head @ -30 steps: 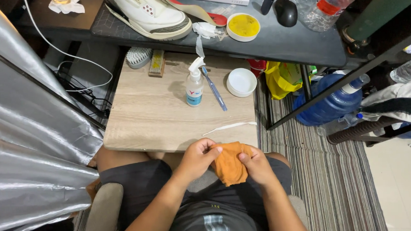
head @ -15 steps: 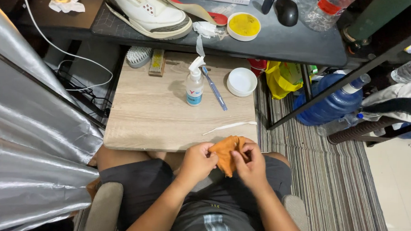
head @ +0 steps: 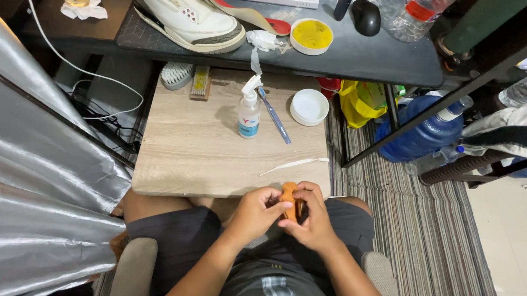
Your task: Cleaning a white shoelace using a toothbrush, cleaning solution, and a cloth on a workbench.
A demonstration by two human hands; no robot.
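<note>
From the head camera, both forearms come up from the bottom edge and meet over the lap, just below the near edge of the low wooden tabletop (head: 217, 149). The left hand (head: 255, 213) is curled, its fingers bent inward and its thumb laid across the top, pinching the left side of a small orange cloth (head: 288, 195). The right hand (head: 308, 219) faces it, knuckles outward, fingers folded round the cloth's right side, so that the two hands touch and the cloth stands bunched into a narrow upright wad between them. Only the upper part of the cloth shows; the rest is hidden by the fingers. Both wrists are bent slightly toward each other, elbows spread apart over dark shorts.

On the tabletop, well apart from the hands, stands a white spray bottle (head: 249, 110) with a blue label, and just beside it lies a blue-handled toothbrush (head: 273, 114) at a slant. A round white lid (head: 309, 106) sits near the right edge, and a thin white strip (head: 293, 164) lies nearer the hands. At the far edge are a bristle brush (head: 177, 74) and a small wooden-backed brush (head: 200, 82). On the dark desk (head: 365, 60) above rest a white sneaker (head: 192, 19), a tin of yellow paste (head: 311, 35) and a black computer mouse (head: 366, 16).
</note>
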